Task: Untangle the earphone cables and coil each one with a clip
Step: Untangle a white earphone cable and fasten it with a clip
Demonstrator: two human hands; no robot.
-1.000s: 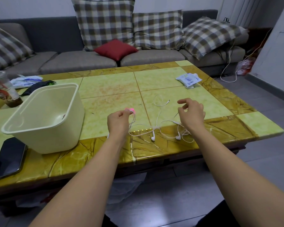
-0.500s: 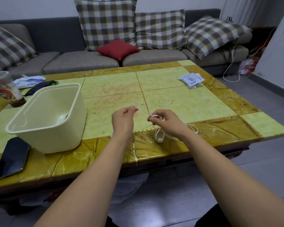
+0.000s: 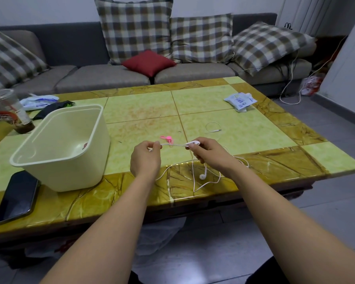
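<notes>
Stretching white earphone cable [image 3: 173, 144] between both hands; no legible writing.

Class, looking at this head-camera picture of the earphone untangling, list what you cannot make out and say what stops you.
- Left hand grip: its own fingers hide how the white earphone cable is pinched.
- Cable run past the right hand: the wrist covers it.
- Pink clip: too small to tell open or closed.
- Cream bin: its near wall hides the floor.

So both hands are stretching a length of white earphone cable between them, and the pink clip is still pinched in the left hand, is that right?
Not quite: in the head view the pink clip lies on the table, just beyond the white earphone cable. The left hand and right hand do stretch that cable between them.
</notes>
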